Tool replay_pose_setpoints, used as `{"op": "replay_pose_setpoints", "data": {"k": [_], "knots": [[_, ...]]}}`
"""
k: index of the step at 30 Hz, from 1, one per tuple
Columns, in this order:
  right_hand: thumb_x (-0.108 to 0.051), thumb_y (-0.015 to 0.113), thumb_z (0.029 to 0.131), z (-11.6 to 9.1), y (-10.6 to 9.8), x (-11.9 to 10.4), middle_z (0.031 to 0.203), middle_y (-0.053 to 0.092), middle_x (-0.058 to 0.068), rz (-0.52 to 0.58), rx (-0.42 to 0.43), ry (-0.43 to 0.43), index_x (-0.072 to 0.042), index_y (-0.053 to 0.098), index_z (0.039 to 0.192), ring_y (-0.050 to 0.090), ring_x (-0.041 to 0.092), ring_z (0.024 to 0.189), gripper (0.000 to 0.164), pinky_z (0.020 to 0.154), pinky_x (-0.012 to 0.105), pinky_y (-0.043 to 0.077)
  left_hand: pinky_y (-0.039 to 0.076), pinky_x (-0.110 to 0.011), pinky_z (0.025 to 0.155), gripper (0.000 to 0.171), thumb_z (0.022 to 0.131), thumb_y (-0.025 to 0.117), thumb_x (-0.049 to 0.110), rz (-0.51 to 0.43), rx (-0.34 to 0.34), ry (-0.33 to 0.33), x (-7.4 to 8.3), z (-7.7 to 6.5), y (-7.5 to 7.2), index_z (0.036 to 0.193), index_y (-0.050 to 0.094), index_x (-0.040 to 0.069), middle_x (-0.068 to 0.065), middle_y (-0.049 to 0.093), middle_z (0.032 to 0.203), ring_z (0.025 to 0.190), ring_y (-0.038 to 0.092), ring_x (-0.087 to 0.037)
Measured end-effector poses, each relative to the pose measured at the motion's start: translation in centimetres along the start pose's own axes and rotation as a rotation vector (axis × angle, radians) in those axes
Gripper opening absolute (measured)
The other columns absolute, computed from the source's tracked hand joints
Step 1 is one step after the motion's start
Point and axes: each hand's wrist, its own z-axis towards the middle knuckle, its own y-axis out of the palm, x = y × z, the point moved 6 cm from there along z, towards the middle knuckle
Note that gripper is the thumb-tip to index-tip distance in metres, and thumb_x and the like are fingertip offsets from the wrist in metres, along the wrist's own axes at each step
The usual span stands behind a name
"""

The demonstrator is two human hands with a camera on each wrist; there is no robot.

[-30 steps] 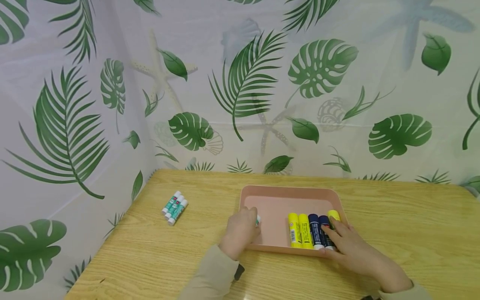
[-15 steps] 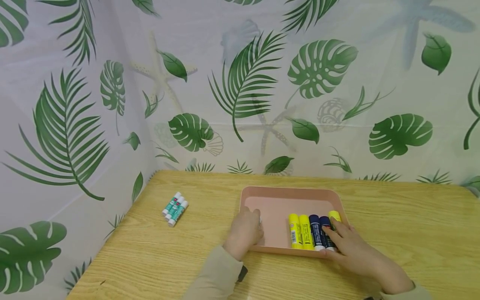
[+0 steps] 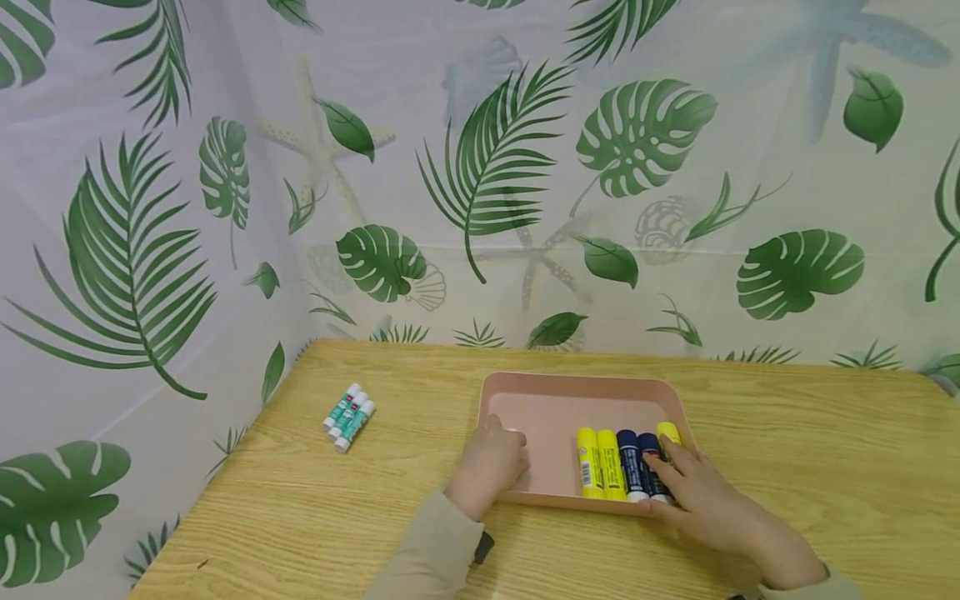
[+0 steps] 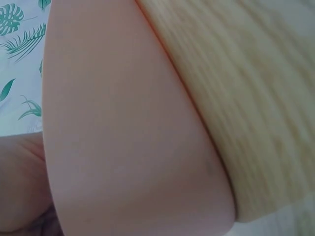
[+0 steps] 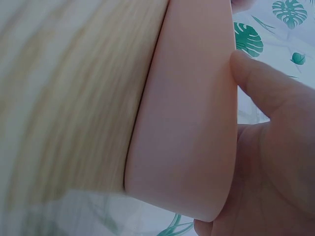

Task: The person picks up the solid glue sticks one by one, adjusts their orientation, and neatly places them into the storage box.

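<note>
My left hand (image 3: 487, 462) reaches over the left side of a shallow pink tray (image 3: 558, 408), fingers curled round a small glue stick; only a sliver of its white end (image 3: 513, 431) shows past the knuckles. At the tray's front right corner lies my right hand (image 3: 712, 504), fingers spread over the row of glue sticks. Its thumb (image 5: 261, 83) touches the front rim in the right wrist view. Standing side by side in that row are yellow glue sticks (image 3: 589, 465), navy glue sticks (image 3: 632, 463) and, partly under the fingers, another yellow glue stick (image 3: 667, 432).
Three white-and-teal glue sticks (image 3: 349, 418) lie together on the wooden table (image 3: 300, 517), left of the tray. Behind and to the left hangs a leaf-printed cloth (image 3: 465, 317). In the left wrist view the tray's outer wall (image 4: 133, 123) fills the middle.
My left hand has shifted slightly right inside the tray and turned, so the teal part of its glue stick no longer shows. My right hand has stayed in place.
</note>
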Motion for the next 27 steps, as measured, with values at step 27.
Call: {"op": "replay_pose_setpoints", "data": {"k": [27], "knots": [[-0.048,0.051,0.084,0.09,-0.05,0.01,0.136,0.022,0.031,-0.008,-0.003,-0.003,0.005,0.042,0.128,0.018,0.048,0.123,0.069,0.096,0.06,0.014,0.044,-0.027,0.06,0.003,0.077,0.063,0.013,-0.126,-0.064,-0.039,-0.22,-0.15,0.45,0.079,0.065,0.011,-0.005,0.052,0.077,0.079,0.042,-0.019]]}}
